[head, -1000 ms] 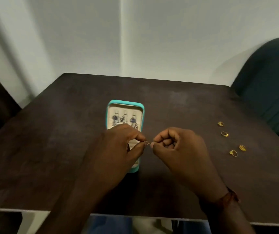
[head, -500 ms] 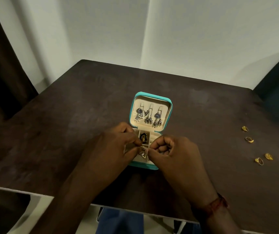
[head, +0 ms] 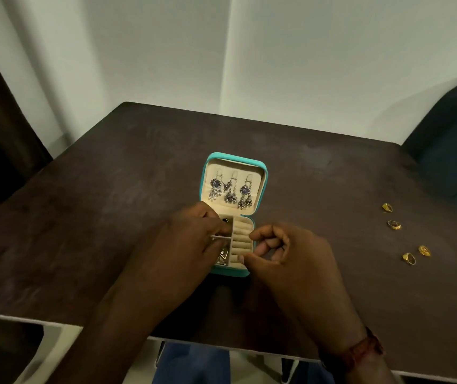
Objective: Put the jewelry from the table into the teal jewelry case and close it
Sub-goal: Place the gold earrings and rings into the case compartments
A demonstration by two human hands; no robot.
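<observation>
On the table (head: 111, 217), the teal case (head: 228, 272) runs near-to-far, lid (head: 234, 157) farthest.

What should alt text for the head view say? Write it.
An open teal jewelry case sits on a dark brown table, three silver dangling earrings hung in its raised lid, while the left hand reaches into its tray and the right hand curls at its edge. Four small gold rings lie to the right.

Case (head: 234, 157) mid-tabletop (head: 111, 203) | earrings (head: 231, 189) in its lid | left hand (head: 183, 245), right hand (head: 291, 259) over its near half | rings (head: 394, 225) well right
</observation>
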